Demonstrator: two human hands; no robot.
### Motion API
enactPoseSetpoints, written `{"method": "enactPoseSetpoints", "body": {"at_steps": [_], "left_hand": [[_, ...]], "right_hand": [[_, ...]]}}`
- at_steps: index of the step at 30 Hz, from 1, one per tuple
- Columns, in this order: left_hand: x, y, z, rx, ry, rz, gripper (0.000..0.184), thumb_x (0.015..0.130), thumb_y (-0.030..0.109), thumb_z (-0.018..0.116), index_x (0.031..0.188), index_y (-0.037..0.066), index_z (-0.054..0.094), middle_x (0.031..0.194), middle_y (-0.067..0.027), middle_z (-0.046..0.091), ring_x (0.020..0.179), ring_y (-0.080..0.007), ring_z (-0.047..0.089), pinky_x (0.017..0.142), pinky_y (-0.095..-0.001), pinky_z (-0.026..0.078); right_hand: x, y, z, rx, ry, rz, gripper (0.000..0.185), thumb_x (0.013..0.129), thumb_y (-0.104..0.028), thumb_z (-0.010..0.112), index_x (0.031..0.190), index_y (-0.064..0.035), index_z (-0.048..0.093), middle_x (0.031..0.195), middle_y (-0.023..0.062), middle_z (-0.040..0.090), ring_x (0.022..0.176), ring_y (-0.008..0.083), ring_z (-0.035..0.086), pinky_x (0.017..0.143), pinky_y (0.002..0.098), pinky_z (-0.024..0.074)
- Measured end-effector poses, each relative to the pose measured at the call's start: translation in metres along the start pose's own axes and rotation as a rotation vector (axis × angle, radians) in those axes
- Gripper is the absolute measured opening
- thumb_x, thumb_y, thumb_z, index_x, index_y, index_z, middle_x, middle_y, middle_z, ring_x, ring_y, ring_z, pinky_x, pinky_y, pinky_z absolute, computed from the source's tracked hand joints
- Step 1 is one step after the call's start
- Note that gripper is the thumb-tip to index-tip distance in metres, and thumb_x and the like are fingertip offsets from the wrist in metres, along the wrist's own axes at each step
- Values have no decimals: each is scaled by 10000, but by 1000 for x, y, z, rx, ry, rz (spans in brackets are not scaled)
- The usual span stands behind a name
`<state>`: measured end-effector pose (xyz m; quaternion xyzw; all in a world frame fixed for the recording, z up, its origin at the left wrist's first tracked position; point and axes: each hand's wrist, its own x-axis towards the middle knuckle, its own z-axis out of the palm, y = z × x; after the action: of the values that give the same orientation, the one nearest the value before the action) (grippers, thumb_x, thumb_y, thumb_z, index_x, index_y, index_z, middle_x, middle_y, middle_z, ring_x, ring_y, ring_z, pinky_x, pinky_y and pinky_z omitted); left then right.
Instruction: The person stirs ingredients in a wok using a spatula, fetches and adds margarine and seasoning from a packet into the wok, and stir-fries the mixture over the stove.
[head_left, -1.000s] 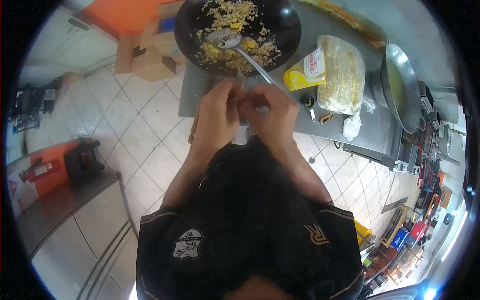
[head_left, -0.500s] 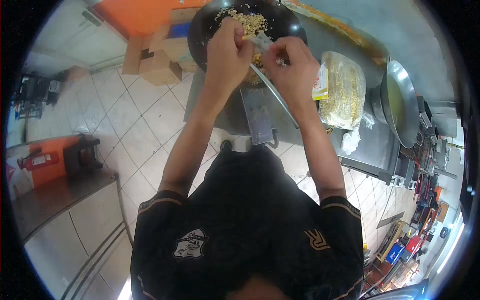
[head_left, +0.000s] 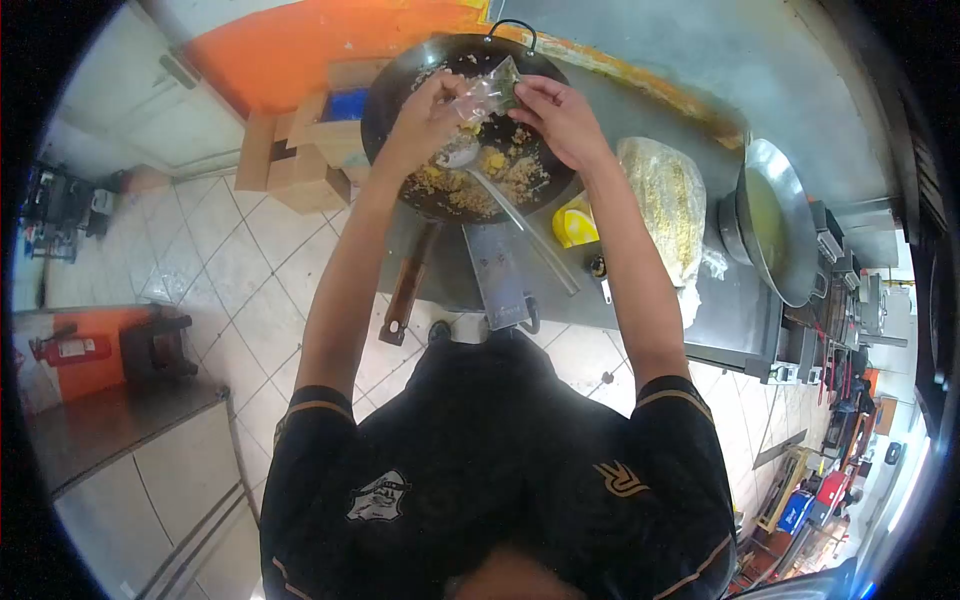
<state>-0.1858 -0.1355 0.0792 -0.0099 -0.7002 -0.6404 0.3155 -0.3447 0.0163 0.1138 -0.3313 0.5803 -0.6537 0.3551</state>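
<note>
1. Fingers (head_left: pixel 541 97) of our right hand (head_left: pixel 560 117) pinched a clear bag (head_left: pixel 493 90) above the wok (head_left: pixel 378 120); our left hand (head_left: pixel 425 118) appeared to pinch its opposite side.
2. We judged a loosened pinch could drop the bag into the wok.
3. We noted our right forearm (head_left: pixel 637 265) could knock the spoon (head_left: pixel 522 227) crossing the wok's rim.

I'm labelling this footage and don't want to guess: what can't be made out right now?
All in the head view:
- Clear plastic bag: too small and blurred to tell whether anything is inside.
- Yellow packet: partly hidden by the right forearm.
- Fire extinguisher: label wording too small to read.
</note>
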Motion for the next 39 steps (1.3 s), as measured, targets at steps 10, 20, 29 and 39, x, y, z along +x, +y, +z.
{"method": "enactPoseSetpoints", "body": {"at_steps": [10, 20, 29, 39], "left_hand": [[35, 24, -13, 319, -19, -61, 286, 887, 180, 623, 1139, 44, 621, 1057, -61, 655, 995, -147, 600, 870, -288, 469], [28, 24, -2, 419, 133, 29, 197, 870, 190, 647, 961, 16, 659, 925, -62, 675, 870, -132, 626, 813, -268, 476], [15, 22, -5, 421, 131, -84, 271, 908, 166, 598, 1091, -32, 625, 1103, -130, 627, 1013, -181, 585, 941, -306, 422], [-37, 89, 6, 227, 5, -104, 431, 989, 270, 431, 1299, -30, 412, 1323, -192, 456, 1199, -280, 475, 1066, -390, 351]], "right_hand": [[10, -34, 19, -897, 67, -542, 271, 817, -181, 693, 1071, -90, 670, 945, 87, 659, 728, 150, 609, 681, 273, 492], [14, -18, 14, -1107, 62, -761, 282, 812, -201, 670, 1075, -102, 661, 1067, 104, 645, 980, 289, 607, 844, 351, 494], [5, 4, 45, -1107, 177, -880, 252, 779, -152, 580, 1001, -91, 683, 979, 116, 654, 994, 294, 600, 843, 380, 502], [-111, -63, 3, -908, 583, -911, 295, 722, -32, 573, 1002, -70, 656, 1055, 117, 626, 1026, 307, 577, 894, 395, 474]]}}
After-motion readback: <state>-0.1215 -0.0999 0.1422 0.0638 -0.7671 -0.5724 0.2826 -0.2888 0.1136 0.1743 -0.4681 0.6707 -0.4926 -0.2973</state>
